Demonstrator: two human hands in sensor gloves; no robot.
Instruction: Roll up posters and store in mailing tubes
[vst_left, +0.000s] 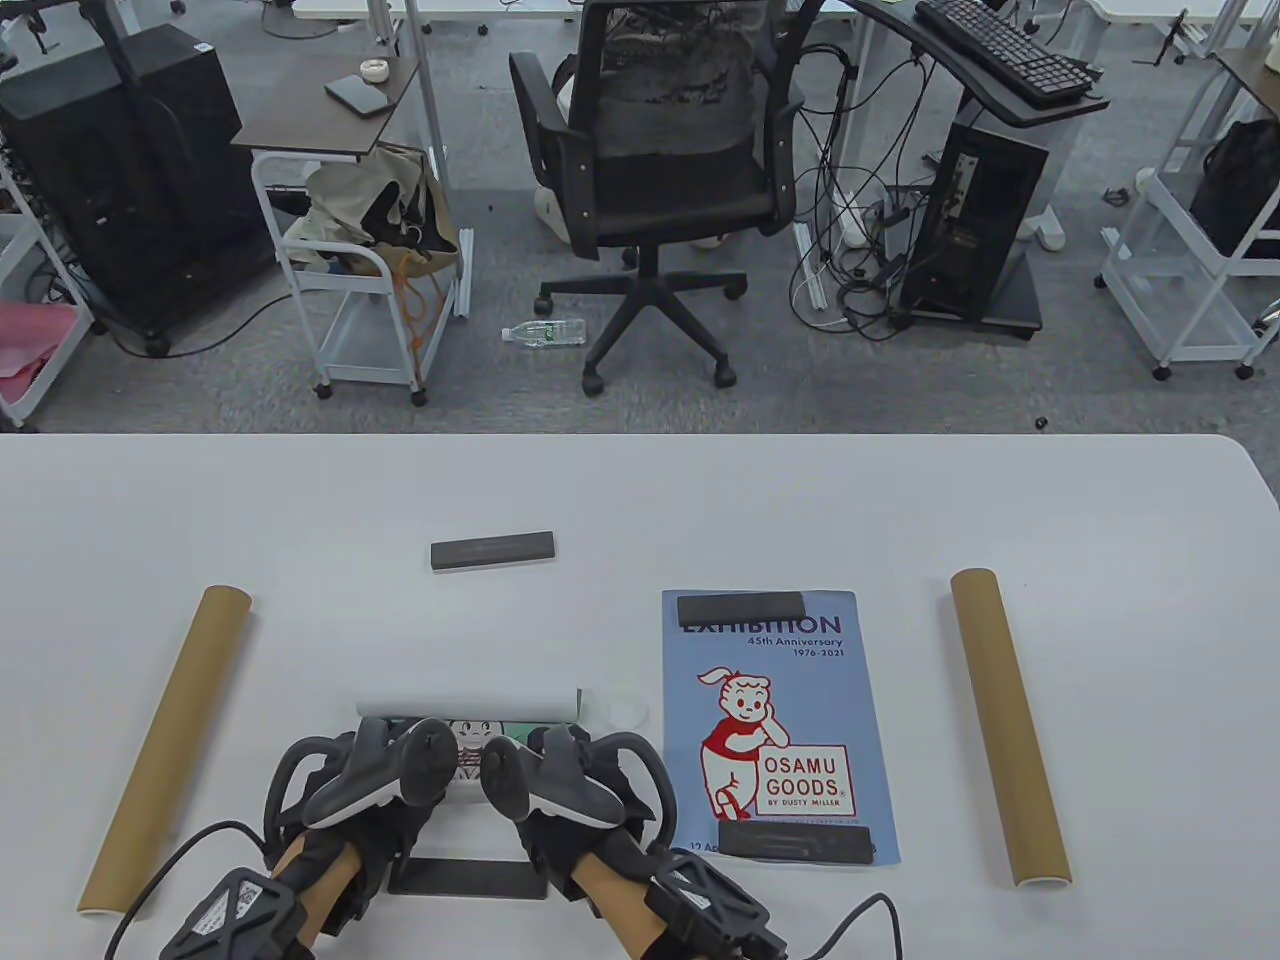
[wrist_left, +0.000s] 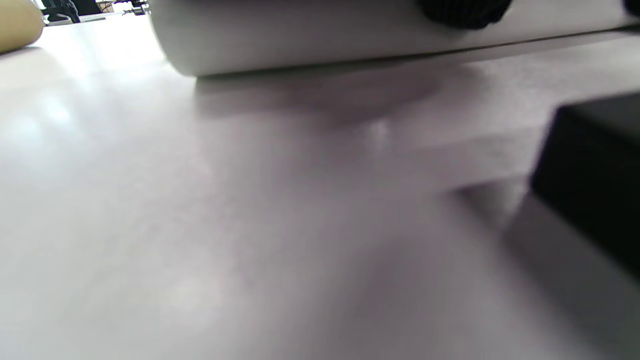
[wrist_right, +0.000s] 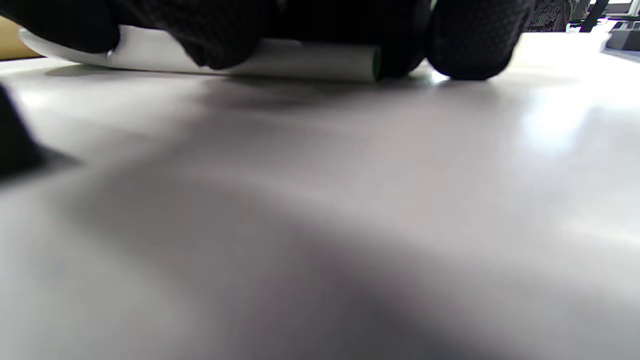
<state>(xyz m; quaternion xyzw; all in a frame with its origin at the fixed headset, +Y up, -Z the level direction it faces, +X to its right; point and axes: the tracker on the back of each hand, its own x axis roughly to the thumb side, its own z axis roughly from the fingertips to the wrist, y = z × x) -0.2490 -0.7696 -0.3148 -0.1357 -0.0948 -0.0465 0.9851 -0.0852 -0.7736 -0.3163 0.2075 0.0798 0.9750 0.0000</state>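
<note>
Now both hands, left hand (vst_left: 350, 790) and right hand (vst_left: 570, 790), press the half-rolled poster (vst_left: 470, 706).

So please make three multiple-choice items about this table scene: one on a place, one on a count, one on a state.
1. Where does the blue poster lie?
A. Right of the hands
B. Left of the hands
C. Inside a tube

2. How many cardboard tubes are on the table?
A. One
B. Two
C. Four

3. What state is the poster under the hands in?
A. Flat
B. Partly rolled
C. Folded in half

Answers:
1 A: it lies flat, to the right of the right hand.
2 B: a left tube and a right tube.
3 B: the white roll shows past both hands, the left hand included.
</note>
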